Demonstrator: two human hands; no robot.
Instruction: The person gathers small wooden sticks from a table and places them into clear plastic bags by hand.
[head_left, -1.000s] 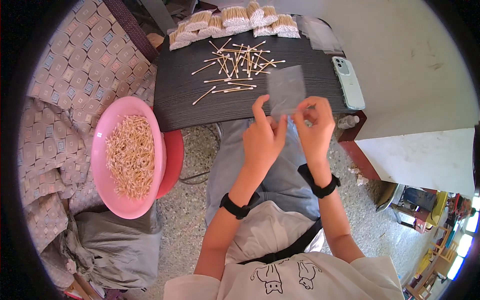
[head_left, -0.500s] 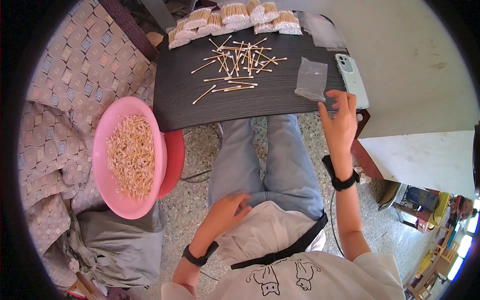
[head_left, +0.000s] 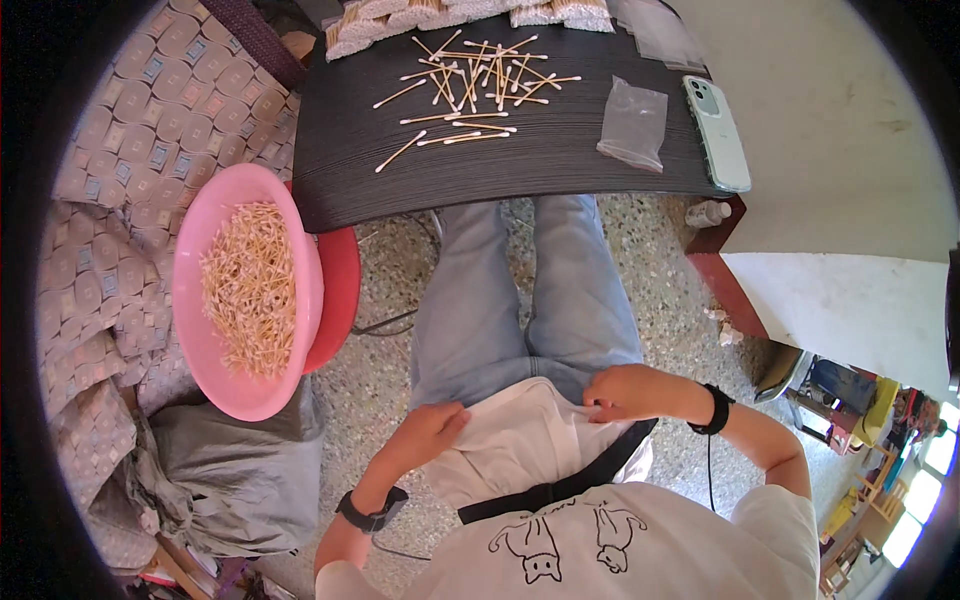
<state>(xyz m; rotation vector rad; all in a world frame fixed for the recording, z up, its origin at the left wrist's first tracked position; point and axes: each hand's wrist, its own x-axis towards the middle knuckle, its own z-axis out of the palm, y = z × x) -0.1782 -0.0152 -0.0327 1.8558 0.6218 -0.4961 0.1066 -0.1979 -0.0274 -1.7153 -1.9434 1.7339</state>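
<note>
Both hands are down at my lap, pulling at the lower part of my white T-shirt (head_left: 520, 435). My left hand (head_left: 425, 437) is closed at the shirt's left edge, with its fingertips on the cloth. On the other side my right hand (head_left: 632, 392) is curled shut over the hem, its fingertips partly hidden. Loose cotton swabs (head_left: 480, 75) lie scattered on the dark table (head_left: 400, 190). Toward its right side, apart from both hands, rests a clear plastic bag (head_left: 633, 125), flat and seemingly with nothing in it.
Packed bundles of cotton swabs (head_left: 440, 12) line the table's far edge, beside a stack of clear bags (head_left: 660, 35). A pale green phone (head_left: 718, 135) lies at the right edge. To the left, a pink basin (head_left: 310, 290) full of swabs stands over a red stool (head_left: 343, 300).
My right hand has left the plastic bag's near corner and come back to my lap, onto the shirt. The left hand has shifted slightly and closed. The view has tilted nearer to me.
</note>
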